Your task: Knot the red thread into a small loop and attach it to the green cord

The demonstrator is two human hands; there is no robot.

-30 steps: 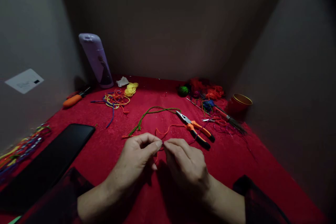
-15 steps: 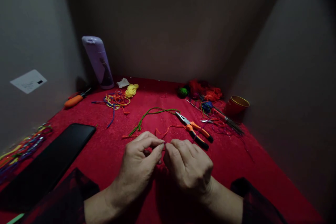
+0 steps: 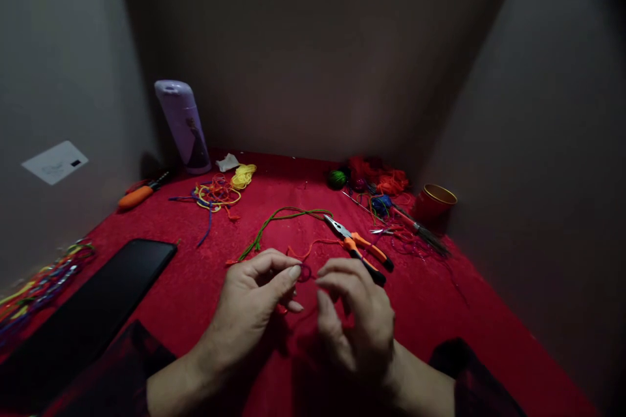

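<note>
My left hand [image 3: 252, 303] pinches a thin purple cord [image 3: 310, 272] between thumb and forefinger. A small loop of that cord stands out to the right of the fingertips. Just right of the loop is my right hand [image 3: 362, 316], its thumb and fingers apart. The cord's tail reaches toward its fingertips, but I see no grip on it. Behind the hands lie a red-orange cord [image 3: 313, 245], a green cord [image 3: 278, 214] and long-nose pliers [image 3: 353, 238] with orange and black handles. A bit of orange shows below my left fingers.
A black phone-like slab [image 3: 105, 306] and colourful cords [image 3: 53, 280] lie at left. Farther back are an orange-handled tool [image 3: 137, 197], a lilac bottle [image 3: 183, 130] and yellow yarn [image 3: 243, 176]. Tangled yarn [image 3: 391, 181], a brush [image 3: 423, 232] and a red cup [image 3: 433, 205] stand right.
My right hand has let its pinch go and spread its fingers, moving slightly right. A purple loop now shows between the hands. The view has tipped slightly upward.
</note>
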